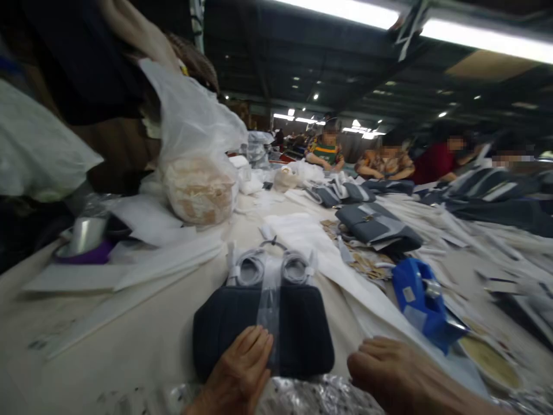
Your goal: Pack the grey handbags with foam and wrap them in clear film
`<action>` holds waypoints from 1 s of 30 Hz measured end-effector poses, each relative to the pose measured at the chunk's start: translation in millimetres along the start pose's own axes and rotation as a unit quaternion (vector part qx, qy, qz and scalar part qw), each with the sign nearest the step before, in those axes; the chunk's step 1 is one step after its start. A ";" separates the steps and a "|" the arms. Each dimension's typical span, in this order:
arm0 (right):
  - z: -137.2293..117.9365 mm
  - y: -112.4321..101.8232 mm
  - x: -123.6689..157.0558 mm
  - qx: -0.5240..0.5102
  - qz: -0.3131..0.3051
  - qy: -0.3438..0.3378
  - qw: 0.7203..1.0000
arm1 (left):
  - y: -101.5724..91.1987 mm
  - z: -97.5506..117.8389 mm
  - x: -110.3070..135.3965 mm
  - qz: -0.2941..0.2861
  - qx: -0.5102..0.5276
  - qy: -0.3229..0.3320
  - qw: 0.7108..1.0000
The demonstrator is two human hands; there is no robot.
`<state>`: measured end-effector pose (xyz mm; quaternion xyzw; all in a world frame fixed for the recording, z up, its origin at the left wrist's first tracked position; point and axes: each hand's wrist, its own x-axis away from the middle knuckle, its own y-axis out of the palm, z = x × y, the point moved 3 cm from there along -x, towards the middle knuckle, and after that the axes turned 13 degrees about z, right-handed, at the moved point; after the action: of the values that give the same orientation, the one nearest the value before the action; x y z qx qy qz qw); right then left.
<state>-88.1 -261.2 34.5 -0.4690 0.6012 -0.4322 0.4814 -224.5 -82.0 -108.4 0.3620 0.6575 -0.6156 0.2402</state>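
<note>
On the table (pixel 142 340) we list: a clear plastic bag (pixel 196 155) of pale round goods; a blue tape dispenser (pixel 421 302); folded dark bags (pixel 375 227); scattered brown tags (pixel 367 265); white paper sheets (pixel 173 259); a metal cup (pixel 86 233) on a purple base. Seated workers (pixel 389 161) line the far side.

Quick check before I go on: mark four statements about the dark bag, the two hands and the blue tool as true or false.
1. The left hand rests on the dark quilted fabric bag. True.
2. The right hand grips the blue plastic tape dispenser. False: it lies apart on the cream table.
3. Clear tape runs down the bag's middle. True.
4. The bag's grey wrapped handles point toward the person. False: away.
</note>
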 end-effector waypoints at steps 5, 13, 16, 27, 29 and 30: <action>-4.1 49.2 -92.4 0.013 -0.121 -0.131 0.984 | 4.6 4.2 6.1 -0.039 0.049 -0.069 0.996; 16.4 99.9 -156.9 0.100 -0.144 -0.170 0.970 | 17.6 4.5 14.8 0.077 0.040 -0.098 0.991; 19.3 106.1 -163.9 0.074 -0.178 -0.130 0.973 | 20.1 3.5 13.5 0.110 0.033 -0.102 0.988; 27.8 99.4 -153.1 0.108 -0.012 0.008 0.994 | 19.0 4.0 16.7 0.058 0.039 -0.093 0.993; 12.7 109.8 -125.9 0.067 0.082 -0.027 0.994 | 19.2 4.7 16.7 0.044 0.044 -0.080 0.995; 5.1 117.8 -111.1 0.037 0.117 -0.055 0.991 | 19.8 5.7 16.6 0.033 0.055 -0.067 0.996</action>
<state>-89.8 -130.7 -61.5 -0.4002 0.6087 -0.3683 0.5776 -220.3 -85.0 -134.3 0.3544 0.5922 -0.6656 0.2839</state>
